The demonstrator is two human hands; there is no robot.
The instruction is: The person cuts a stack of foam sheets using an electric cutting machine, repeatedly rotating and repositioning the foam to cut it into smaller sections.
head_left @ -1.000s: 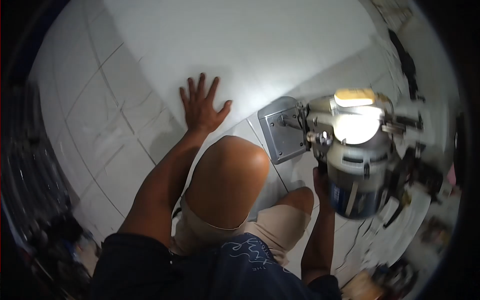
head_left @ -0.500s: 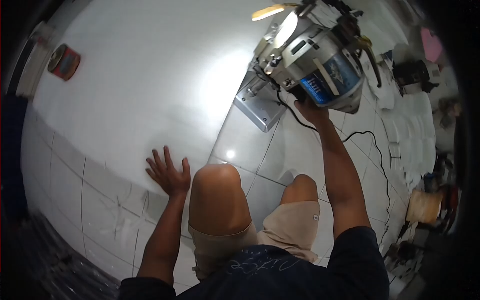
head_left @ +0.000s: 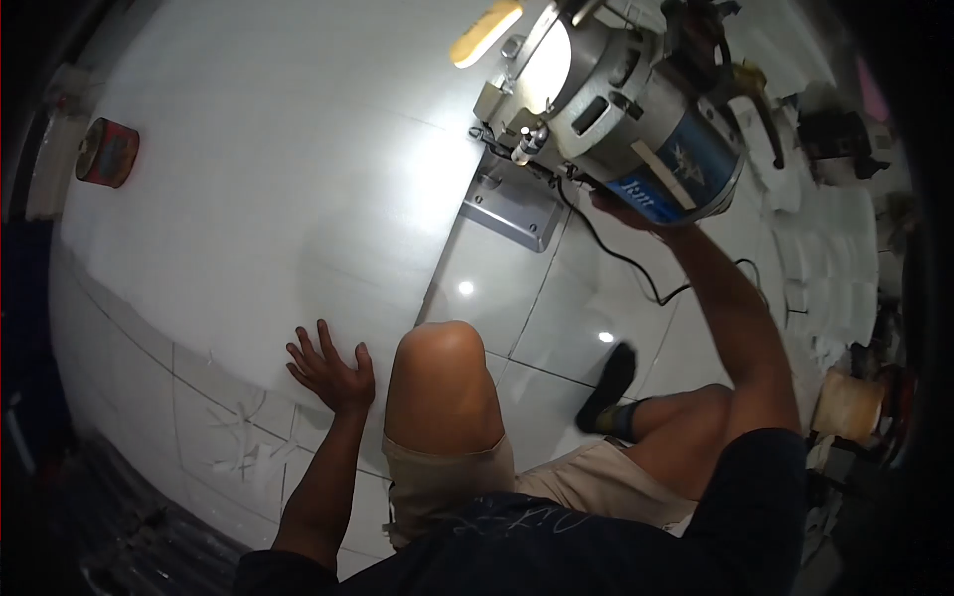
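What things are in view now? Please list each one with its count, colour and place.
machine: one, silver with blue label, upper right
base plate: one, grey, below the machine
cord: one, black, right of centre
sheet material: layers uncountable, white, upper left to centre
tin: one, reddish, on the material, far left
floor tiles: several, white, centre and lower left
scraps: uncountable, white, lower left
layered pile: uncountable, white, right
unclear block: one, tan, lower right
shirt: one, dark, bottom
shorts: one pair, beige, bottom centre
sock: one visible, dark, right of centre
left hand: one, bare, spread on the material
right hand: one, bare, holding the machine, partly hidden
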